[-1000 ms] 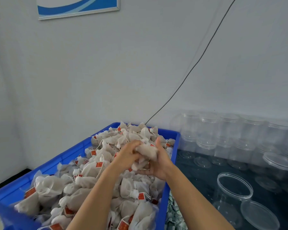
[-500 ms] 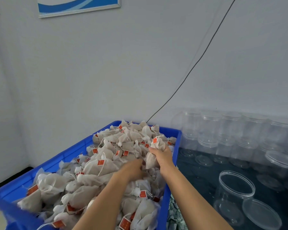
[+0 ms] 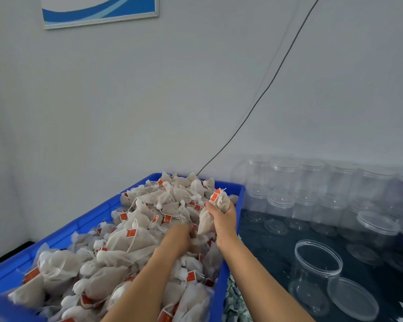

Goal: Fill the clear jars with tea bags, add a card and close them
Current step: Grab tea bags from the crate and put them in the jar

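A blue crate [image 3: 239,192] is heaped with white mesh tea bags [image 3: 135,233] bearing red tags. My right hand [image 3: 223,219] grips a bunch of tea bags [image 3: 219,201] above the crate's right side. My left hand [image 3: 179,235] is dug into the pile just left of it; its fingers are buried, so what they hold is hidden. An open clear jar [image 3: 316,270] stands on the dark table at the right, its clear lid [image 3: 353,298] lying beside it.
Rows of clear jars [image 3: 312,182] stand stacked against the white wall at the back right. A pile of small pale cards [image 3: 234,300] lies between the crate and the jar. A black cable [image 3: 265,89] runs down the wall.
My hands have come apart. The right one kept a bunch of tea bags and moved right; the left one dropped into the pile.
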The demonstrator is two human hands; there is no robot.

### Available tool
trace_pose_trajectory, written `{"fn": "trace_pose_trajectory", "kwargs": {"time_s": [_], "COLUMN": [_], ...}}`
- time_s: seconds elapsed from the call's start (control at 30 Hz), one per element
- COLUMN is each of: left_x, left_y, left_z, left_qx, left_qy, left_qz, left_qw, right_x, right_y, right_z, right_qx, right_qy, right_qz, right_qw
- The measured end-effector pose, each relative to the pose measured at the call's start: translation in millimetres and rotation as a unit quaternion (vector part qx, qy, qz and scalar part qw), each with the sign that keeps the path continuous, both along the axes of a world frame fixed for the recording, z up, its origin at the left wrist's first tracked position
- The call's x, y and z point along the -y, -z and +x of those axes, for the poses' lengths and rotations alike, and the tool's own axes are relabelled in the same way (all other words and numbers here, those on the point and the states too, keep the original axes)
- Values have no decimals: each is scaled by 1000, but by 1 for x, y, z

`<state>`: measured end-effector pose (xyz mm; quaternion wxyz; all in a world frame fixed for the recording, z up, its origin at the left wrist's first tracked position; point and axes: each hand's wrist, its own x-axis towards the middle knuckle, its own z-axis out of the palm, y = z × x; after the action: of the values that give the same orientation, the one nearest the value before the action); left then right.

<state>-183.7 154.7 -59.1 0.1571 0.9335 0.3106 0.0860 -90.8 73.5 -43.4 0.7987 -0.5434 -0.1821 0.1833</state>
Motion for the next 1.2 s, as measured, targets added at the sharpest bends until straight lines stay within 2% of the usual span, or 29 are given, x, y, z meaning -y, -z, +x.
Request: {"fn": "trace_pose_trajectory", "kwargs": {"time_s": [0.1, 0.17, 0.23, 0.3, 0.4, 0.47, 0.5, 0.57, 0.67, 0.8, 0.93, 1.13, 1.2], "left_x": [-5, -8, -12, -12, -10, -4, 2, 16, 41, 85, 127, 183, 186], "left_y": [-13, -24, -32, -38, -44, -51, -55, -66, -85, -103, -103, -86, -79], "left_z": [-11, -14, -16, -18, -20, -18, -16, -8, 7, 33, 61, 95, 101], "left_qx": [170, 282, 345, 395, 437, 440, 441, 436, 432, 437, 439, 462, 457], "left_qy": [-61, -106, -132, -136, -111, -89, -74, -50, -33, -34, -63, -101, -111], "left_qz": [-107, -183, -264, -391, -588, -662, -684, -697, -691, -672, -700, -719, -714], "left_qw": [978, 936, 891, 820, 671, 600, 576, 568, 578, 597, 560, 509, 519], "right_x": [4, 5, 7, 8, 14, 19, 22, 29, 46, 77, 106, 144, 149], "right_y": [-4, -5, -6, -7, -13, -21, -27, -39, -57, -66, -66, -59, -53], "right_z": [1, 0, -1, -3, -5, -6, -6, -4, 1, 12, 22, 38, 42], "right_qx": [-8, -23, -28, -27, -38, -34, -24, -1, 20, 1, -27, 25, 37], "right_qy": [26, 30, 24, 2, -50, -81, -90, -95, -86, -49, 8, 88, 91], "right_qz": [39, 56, 57, 47, 34, 25, 23, 17, 28, 62, 70, 34, 7], "right_qw": [999, 998, 998, 999, 997, 996, 995, 995, 996, 997, 997, 995, 995]}}
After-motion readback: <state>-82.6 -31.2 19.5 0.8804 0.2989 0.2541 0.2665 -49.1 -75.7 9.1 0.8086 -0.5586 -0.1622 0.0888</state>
